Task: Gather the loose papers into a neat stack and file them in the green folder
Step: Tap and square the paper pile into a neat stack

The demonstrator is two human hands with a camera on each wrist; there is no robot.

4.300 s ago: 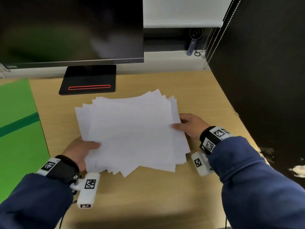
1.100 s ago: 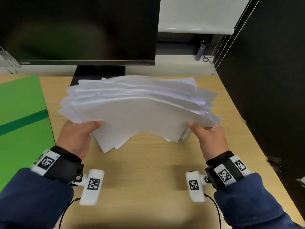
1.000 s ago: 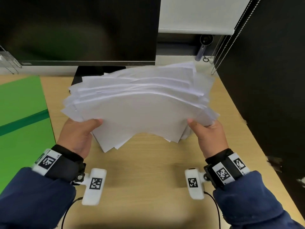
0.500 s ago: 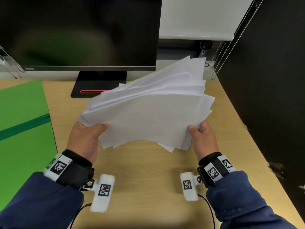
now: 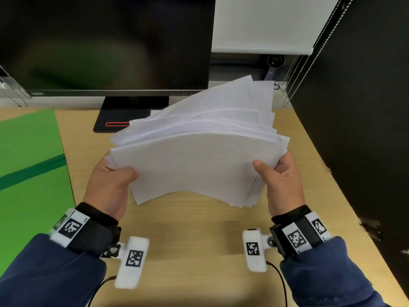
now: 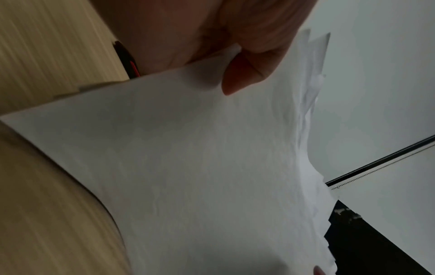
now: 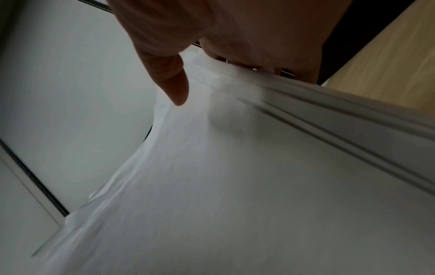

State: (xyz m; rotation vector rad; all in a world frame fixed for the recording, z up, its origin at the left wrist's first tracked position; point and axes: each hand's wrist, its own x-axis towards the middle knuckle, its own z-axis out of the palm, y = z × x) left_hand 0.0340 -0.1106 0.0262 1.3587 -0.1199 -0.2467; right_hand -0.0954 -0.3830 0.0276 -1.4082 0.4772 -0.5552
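Pinching the uneven papers (image 5: 199, 156) above the desk (image 5: 188, 240), left hand (image 5: 108, 187) and right hand (image 5: 281, 182) grip opposite ends, the green folder (image 5: 28, 165) lying at the desk's left edge, nearer the left hand.

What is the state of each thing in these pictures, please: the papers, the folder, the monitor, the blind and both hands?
papers: lifted off the desk, sheets fanned and uneven, not yet squared
green folder: flat on the desk, closed, holds none of the papers
monitor: screen dark
roller blind: partly lowered
left hand: grips the papers' left edge
right hand: grips the papers' right edge
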